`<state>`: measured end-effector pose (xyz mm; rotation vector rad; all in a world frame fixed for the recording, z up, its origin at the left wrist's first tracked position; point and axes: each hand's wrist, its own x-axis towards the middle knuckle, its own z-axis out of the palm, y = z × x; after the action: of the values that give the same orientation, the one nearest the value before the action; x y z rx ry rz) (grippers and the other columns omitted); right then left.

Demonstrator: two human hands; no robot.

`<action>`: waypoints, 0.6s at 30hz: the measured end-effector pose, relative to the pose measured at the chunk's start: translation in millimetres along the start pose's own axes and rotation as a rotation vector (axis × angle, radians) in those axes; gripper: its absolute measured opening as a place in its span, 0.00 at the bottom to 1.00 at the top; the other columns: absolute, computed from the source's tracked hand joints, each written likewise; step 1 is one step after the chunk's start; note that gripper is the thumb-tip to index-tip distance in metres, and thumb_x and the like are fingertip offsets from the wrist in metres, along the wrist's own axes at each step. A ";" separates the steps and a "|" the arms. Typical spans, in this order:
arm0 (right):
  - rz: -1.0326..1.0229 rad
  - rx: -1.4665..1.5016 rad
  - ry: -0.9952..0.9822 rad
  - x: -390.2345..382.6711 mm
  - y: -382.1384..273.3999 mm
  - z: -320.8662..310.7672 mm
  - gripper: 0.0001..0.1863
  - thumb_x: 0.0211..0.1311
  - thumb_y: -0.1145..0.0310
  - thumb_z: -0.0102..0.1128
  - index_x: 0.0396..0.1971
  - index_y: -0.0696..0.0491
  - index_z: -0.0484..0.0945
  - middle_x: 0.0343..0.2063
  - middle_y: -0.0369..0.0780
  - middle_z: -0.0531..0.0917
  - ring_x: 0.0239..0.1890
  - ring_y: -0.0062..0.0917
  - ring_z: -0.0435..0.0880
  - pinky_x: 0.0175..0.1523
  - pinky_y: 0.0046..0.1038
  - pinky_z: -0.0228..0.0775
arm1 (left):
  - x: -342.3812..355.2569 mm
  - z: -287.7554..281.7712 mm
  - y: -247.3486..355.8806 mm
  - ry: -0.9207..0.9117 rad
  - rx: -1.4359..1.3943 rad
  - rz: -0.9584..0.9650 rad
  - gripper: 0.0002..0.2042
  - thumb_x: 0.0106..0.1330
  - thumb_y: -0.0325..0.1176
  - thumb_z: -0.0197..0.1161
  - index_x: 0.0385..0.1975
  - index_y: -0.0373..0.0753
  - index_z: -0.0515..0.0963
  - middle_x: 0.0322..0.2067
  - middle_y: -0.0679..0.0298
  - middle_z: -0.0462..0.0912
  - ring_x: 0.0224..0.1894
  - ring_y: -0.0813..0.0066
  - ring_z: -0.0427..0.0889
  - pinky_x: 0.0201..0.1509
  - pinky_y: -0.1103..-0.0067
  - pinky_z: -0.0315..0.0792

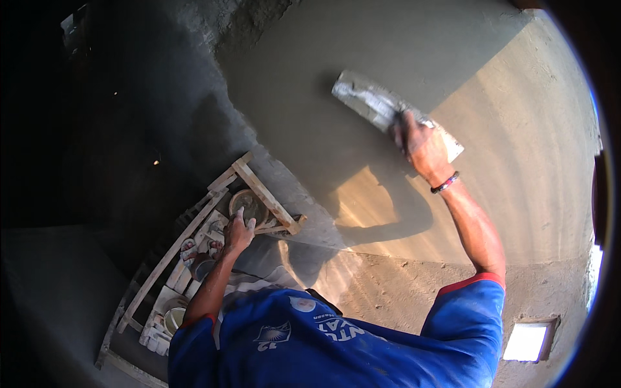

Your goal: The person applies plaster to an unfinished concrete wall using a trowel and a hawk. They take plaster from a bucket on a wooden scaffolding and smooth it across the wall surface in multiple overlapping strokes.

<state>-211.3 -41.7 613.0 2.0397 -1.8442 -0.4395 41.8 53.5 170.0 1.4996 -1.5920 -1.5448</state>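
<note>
My right hand (pixel 424 147) is wrapped round the handle of a plastering trowel (pixel 369 97), a long metal blade smeared with pale mortar. The blade lies slantwise against the plastered wall (pixel 291 84), and my arm reaches up toward it. Lower down on the left, my left hand (pixel 239 233) has its fingers apart, with nothing visible in it. Just beyond that hand is a round bucket (pixel 240 202), partly covered by the hand and a wooden bar. Whether my fingers touch the bar or the bucket, I cannot tell.
A wooden scaffold (pixel 169 252) with rails and planks runs along my left; my feet (pixel 187 249) show on it. Another bucket (pixel 173 318) stands nearer on the planks. A small square opening (pixel 527 341) pierces the wall at lower right. The far left is very dark.
</note>
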 end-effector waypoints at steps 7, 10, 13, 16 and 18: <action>0.044 -0.286 0.533 155.9 94.5 -120.9 0.19 0.68 0.55 0.52 0.48 0.55 0.71 0.31 0.53 0.83 0.37 0.52 0.81 0.39 0.48 0.72 | 0.4 -1.8 16.0 -0.115 0.100 -0.056 0.30 0.65 0.45 0.57 0.63 0.34 0.64 0.53 0.42 0.75 0.56 0.45 0.74 0.60 0.60 0.66; 0.063 -0.261 0.255 119.4 15.8 6.7 0.18 0.65 0.63 0.52 0.49 0.56 0.66 0.25 0.52 0.81 0.33 0.49 0.82 0.37 0.44 0.74 | 2.6 -0.7 9.2 -0.047 0.071 -0.038 0.29 0.65 0.44 0.57 0.62 0.35 0.64 0.54 0.43 0.75 0.56 0.45 0.74 0.60 0.60 0.66; -0.091 -0.318 -0.185 55.6 -45.1 152.7 0.16 0.61 0.73 0.49 0.46 0.64 0.64 0.22 0.48 0.82 0.29 0.36 0.86 0.33 0.34 0.80 | -1.4 -15.5 2.4 -0.078 0.008 -0.125 0.28 0.65 0.43 0.57 0.62 0.35 0.65 0.53 0.43 0.76 0.56 0.45 0.74 0.60 0.60 0.67; -0.200 -0.232 -0.617 -32.3 -59.2 274.7 0.17 0.67 0.65 0.43 0.49 0.61 0.65 0.33 0.48 0.84 0.39 0.38 0.85 0.43 0.37 0.77 | -19.4 -58.5 12.0 -0.035 0.083 -0.175 0.28 0.65 0.44 0.57 0.62 0.36 0.65 0.51 0.42 0.77 0.55 0.44 0.75 0.60 0.60 0.67; -0.114 -0.177 -0.866 -38.4 -75.2 276.5 0.19 0.70 0.61 0.39 0.53 0.57 0.66 0.39 0.47 0.84 0.43 0.41 0.84 0.48 0.39 0.75 | -16.7 -64.0 -30.7 0.063 0.052 -0.205 0.28 0.65 0.45 0.57 0.61 0.36 0.66 0.50 0.42 0.78 0.54 0.44 0.76 0.59 0.60 0.68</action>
<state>-274.5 -11.7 332.5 1.9799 -1.9910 -1.6580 114.5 49.6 165.0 1.7694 -1.4923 -1.5562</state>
